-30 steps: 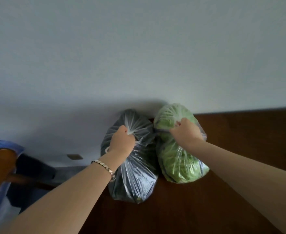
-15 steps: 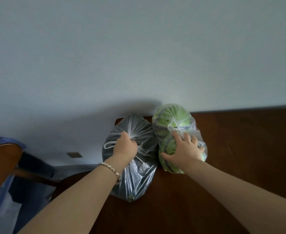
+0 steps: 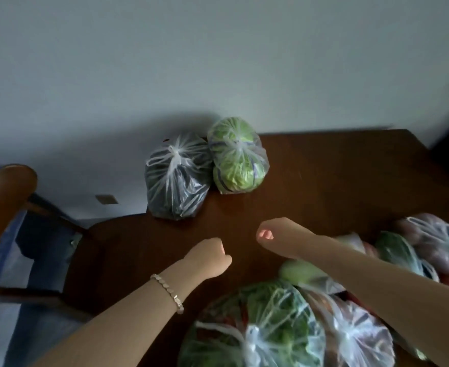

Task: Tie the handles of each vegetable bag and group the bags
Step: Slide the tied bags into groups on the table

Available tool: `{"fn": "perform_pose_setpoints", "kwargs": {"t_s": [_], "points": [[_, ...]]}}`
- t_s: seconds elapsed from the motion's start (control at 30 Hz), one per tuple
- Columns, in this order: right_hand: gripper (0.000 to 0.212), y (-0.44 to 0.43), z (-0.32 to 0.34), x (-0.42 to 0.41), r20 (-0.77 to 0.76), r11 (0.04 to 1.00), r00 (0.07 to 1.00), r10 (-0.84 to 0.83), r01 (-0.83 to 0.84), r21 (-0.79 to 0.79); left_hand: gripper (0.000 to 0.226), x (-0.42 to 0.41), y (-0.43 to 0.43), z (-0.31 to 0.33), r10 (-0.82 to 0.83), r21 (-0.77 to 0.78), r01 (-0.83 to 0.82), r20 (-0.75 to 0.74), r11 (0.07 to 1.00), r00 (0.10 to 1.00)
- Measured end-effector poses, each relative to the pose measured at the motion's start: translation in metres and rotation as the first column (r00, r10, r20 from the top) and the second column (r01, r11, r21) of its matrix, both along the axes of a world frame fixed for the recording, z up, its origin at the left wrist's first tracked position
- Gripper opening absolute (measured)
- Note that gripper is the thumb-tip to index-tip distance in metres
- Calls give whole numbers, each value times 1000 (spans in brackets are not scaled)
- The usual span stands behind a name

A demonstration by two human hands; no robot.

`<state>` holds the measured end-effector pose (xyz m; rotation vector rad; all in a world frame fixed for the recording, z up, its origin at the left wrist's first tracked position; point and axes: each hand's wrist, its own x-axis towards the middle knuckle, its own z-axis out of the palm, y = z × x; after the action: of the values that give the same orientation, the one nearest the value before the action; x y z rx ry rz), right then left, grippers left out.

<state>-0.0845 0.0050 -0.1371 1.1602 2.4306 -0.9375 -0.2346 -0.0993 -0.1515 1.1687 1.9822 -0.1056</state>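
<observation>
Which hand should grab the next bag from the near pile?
Probably the right hand: its forearm already lies over the near pile of bags. The left hand hangs empty over bare table.

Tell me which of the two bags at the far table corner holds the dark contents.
The left bag, beside the chair; its contents look dark, while the right bag touching it holds pale green leaves.

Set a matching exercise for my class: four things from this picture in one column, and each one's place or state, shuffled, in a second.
Things:
1. dark bag
2. cabbage bag
3. left hand
4. bracelet

Places or states:
A. on the left wrist
B. closed in a fist, holding nothing
C. knotted, at the table's far left corner
D. knotted, just right of the dark bag, touching it

Pairs: 1-C, 2-D, 3-B, 4-A
</observation>
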Motion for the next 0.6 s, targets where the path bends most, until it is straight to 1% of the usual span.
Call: {"fn": "perform_pose_setpoints", "kwargs": {"t_s": [0.07, 0.13, 0.17, 0.2, 0.23, 0.27, 0.33, 0.37, 0.43, 0.5, 0.53, 0.57, 0.6], "points": [[22, -11, -2, 38, 73, 996, 995, 65, -70, 61, 37, 37, -22, 5, -42, -7, 42, 31, 999, 999], [24, -20, -13, 77, 147, 968, 979, 140, -167, 190, 56, 74, -40, 7, -68, -82, 72, 52, 994, 996], [25, -21, -21, 89, 137, 959, 984, 114, -145, 244, 67, 82, -46, 6, -94, -124, 98, 37, 987, 995], [28, -25, -26, 107, 108, 958, 993, 57, -85, 274, 77, 98, -55, 5, -132, -158, 129, -6, 979, 991], [34, -28, -29, 120, 118, 953, 993, 2, -38, 299, 84, 108, -62, 1, -169, -177, 157, -58, 972, 984], [42, -33, -32, 136, 160, 945, 986, -38, -16, 326, 87, 120, -72, -4, -207, -194, 182, -121, 964, 971], [56, -39, -39, 159, 269, 923, 963, -22, -84, 375, 81, 136, -84, -13, -250, -203, 204, -234, 958, 939], [62, -41, -45, 169, 306, 923, 952, 11, -127, 364, 75, 143, -89, -17, -244, -205, 191, -278, 960, 929], [65, -42, -53, 180, 352, 918, 934, 59, -189, 348, 63, 151, -96, -24, -232, -175, 178, -360, 968, 904], [57, -40, -56, 180, 365, 868, 928, 71, -238, 436, 47, 151, -101, -28, -215, -56, 213, -452, 975, 866], [50, -39, -55, 178, 369, 832, 926, 83, -269, 486, 38, 150, -103, -29, -175, 15, 204, -462, 979, 870], [44, -38, -54, 176, 378, 804, 921, 99, -298, 515, 30, 148, -104, -28, -112, 83, 164, -440, 983, 891], [39, -36, -52, 173, 388, 795, 915, 108, -314, 519, 25, 146, -106, -26, -36, 151, 104, -398, 983, 917]]}}
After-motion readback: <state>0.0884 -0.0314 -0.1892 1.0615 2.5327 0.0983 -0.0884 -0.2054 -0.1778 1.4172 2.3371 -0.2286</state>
